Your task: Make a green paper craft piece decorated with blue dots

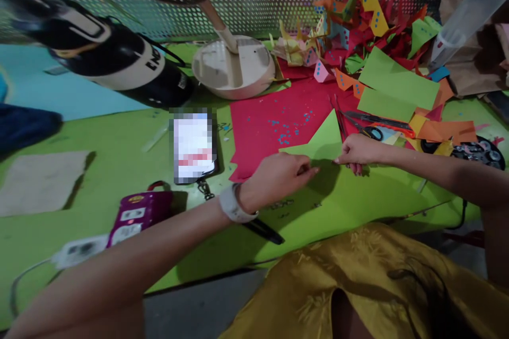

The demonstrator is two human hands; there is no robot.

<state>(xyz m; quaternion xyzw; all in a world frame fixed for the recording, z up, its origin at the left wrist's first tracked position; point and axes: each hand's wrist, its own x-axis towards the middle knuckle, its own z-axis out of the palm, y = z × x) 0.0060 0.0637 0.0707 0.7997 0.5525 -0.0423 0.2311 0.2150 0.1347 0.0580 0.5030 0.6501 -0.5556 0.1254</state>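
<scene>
A light green sheet of paper (320, 140), its visible part coming to a point at the top, is between my two hands over the table. My left hand (278, 177), with a pale band at the wrist, has its fingers closed at the paper's lower left edge; the exact grip is partly hidden. At the lower right corner, my right hand (360, 151) pinches the same paper between thumb and fingers. Behind it lies a red sheet (254, 127) scattered with small blue dots. Scissors (368, 130) and an orange-ended cutter (387, 123) rest just beyond my right hand.
A phone (193, 148), a purple power strip (137, 214) and a black pen (264, 230) lie leftward. A black bottle (115, 58) and a fan base (234, 71) stand behind. Folded coloured paper shapes (374, 10) pile up at the back right, near green sheets (397, 85).
</scene>
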